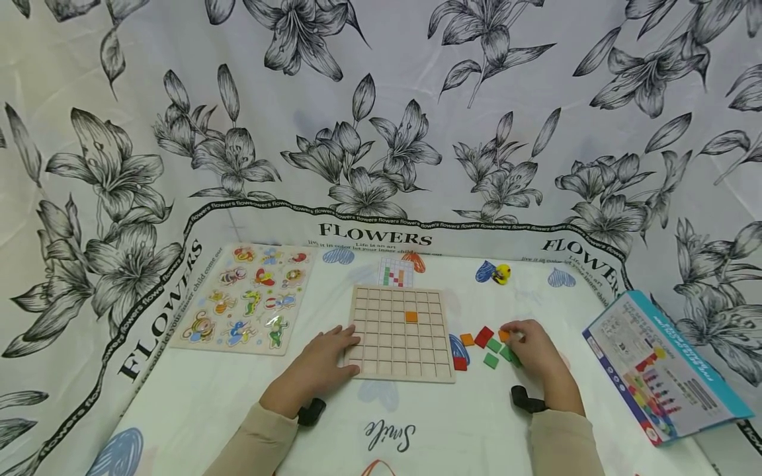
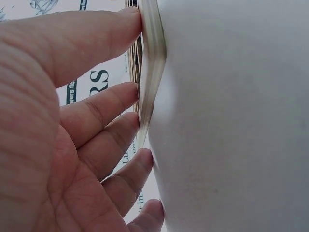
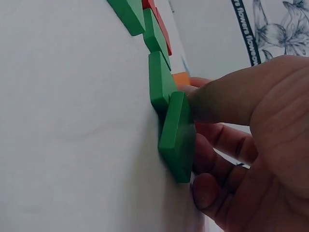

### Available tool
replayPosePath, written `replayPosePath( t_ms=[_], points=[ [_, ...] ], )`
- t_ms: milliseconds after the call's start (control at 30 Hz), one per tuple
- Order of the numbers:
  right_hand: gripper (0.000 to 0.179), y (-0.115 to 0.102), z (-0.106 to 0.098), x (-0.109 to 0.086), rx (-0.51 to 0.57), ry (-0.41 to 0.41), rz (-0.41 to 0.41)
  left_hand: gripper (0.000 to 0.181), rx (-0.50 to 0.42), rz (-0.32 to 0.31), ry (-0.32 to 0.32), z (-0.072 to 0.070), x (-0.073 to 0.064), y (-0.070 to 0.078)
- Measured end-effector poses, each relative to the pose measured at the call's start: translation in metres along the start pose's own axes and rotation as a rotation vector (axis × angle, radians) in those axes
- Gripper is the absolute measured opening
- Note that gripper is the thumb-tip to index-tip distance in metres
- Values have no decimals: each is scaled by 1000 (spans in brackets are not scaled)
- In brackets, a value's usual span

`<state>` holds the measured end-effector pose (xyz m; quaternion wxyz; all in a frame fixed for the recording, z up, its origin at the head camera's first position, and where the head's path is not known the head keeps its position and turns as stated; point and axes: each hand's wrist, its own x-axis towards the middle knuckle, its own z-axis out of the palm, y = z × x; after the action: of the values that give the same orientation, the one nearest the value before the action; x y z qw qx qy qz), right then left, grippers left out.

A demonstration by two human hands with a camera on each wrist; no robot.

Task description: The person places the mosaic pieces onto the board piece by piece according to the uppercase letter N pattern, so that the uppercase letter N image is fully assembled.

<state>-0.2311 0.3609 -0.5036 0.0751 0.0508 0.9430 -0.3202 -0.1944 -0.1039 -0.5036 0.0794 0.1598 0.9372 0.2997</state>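
Head view: rests spread left hand point(image 1: 318, 363) against left edge of board point(image 1: 395, 350); pinches orange tile point(image 1: 503, 336) right of it with right hand point(image 1: 534, 345), beside green tiles point(image 1: 491, 360) on table point(image 1: 455, 430). Left wrist view: touches board edge with thumb. Right wrist view: grips orange tile behind green tiles.

A children's play corner at a tabletop point(image 1: 458, 430); whether it belongs to a home or a classroom cannot be told. A hanging lily-print cloth point(image 1: 393, 182) lettered "FLOWERS" screens its far, left and right edges. Scribbled hearts and "Smile" decorate the tabletop's white cover. An insect picture puzzle point(image 1: 241, 301) lies near the far left corner, a wooden grid board point(image 1: 400, 336) and coloured square tiles point(image 1: 491, 361) toward the middle, a small yellow toy point(image 1: 503, 272) near the far edge, a printed game box point(image 1: 663, 370) at the right edge.
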Motion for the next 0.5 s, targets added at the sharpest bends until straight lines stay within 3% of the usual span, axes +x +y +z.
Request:
replayPosePath(
  t_ms=[267, 400, 500],
  points=[
    [20, -6, 3, 0, 69, 78, 48, 60, 4, -11, -1, 0, 0, 1],
    [16, -36, 13, 1, 79, 159, 25, 60, 3, -13, -7, 1, 1, 0],
    [16, -70, 26, 3, 113, 171, -41, 60, -4, -9, -8, 1, 1, -1]
  ],
)
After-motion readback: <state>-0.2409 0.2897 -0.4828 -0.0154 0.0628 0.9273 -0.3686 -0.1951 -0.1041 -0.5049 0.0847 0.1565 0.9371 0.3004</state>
